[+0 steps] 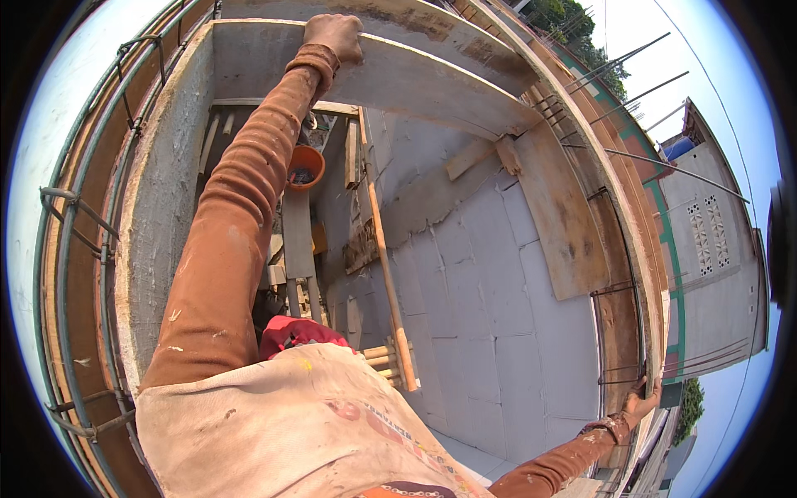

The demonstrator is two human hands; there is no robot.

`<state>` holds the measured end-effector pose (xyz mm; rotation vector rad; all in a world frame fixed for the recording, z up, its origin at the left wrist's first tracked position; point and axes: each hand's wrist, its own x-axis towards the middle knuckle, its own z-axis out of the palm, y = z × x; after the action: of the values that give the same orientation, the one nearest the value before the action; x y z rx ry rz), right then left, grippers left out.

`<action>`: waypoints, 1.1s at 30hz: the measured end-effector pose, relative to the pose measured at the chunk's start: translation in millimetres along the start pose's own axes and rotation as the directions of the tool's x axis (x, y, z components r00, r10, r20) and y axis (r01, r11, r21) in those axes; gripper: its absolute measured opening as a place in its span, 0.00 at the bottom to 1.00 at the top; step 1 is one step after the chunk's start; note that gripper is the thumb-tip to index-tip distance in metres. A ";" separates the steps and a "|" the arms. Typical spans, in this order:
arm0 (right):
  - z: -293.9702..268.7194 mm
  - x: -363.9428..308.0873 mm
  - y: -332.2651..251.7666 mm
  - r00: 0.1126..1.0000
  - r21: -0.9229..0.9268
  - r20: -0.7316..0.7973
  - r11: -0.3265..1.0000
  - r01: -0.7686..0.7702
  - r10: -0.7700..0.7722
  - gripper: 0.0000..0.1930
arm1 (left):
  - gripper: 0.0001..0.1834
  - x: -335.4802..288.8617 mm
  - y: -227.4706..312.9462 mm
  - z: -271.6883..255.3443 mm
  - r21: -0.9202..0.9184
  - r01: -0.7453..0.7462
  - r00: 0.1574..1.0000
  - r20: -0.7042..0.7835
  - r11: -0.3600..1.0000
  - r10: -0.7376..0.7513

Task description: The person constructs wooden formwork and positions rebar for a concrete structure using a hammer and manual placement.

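My left hand, at the end of a stretched-out arm in a brown sleeve, is closed over the upper edge of a grey, cement-stained board at the far side. Low on the right, my right hand is wrapped round the edge of a long wooden plank. Its fingertips are partly hidden. Beside the plank, a flat plywood piece leans against the block wall.
Tied steel bars run along the left, next to a rough grey board. Bars also stick out at the right. Below are an orange bucket and a slanting wooden pole. A grey building stands beyond.
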<state>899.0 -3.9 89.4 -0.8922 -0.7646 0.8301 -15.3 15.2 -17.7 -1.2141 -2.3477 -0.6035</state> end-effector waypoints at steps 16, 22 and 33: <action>10.3 -29.5 27.1 0.997 0.059 -0.064 0.998 0.035 -0.031 0.16 | 0.24 1.9 -1.4 -9.3 -0.003 -0.009 0.998 0.059 1.000 0.009; -0.1 -22.0 27.8 0.999 0.045 -0.039 0.999 0.026 -0.025 0.16 | 0.31 -0.6 0.8 -12.7 -0.011 0.004 0.998 0.066 1.000 -0.004; -8.0 -17.4 29.7 1.000 0.055 -0.006 0.998 0.003 -0.002 0.18 | 0.25 -0.3 -1.4 -8.1 -0.038 -0.035 0.999 -0.002 0.999 0.035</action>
<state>889.2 -10.3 56.1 -0.8437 -0.7344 0.8424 -15.0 9.8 -11.5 -1.2678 -2.3185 -0.6394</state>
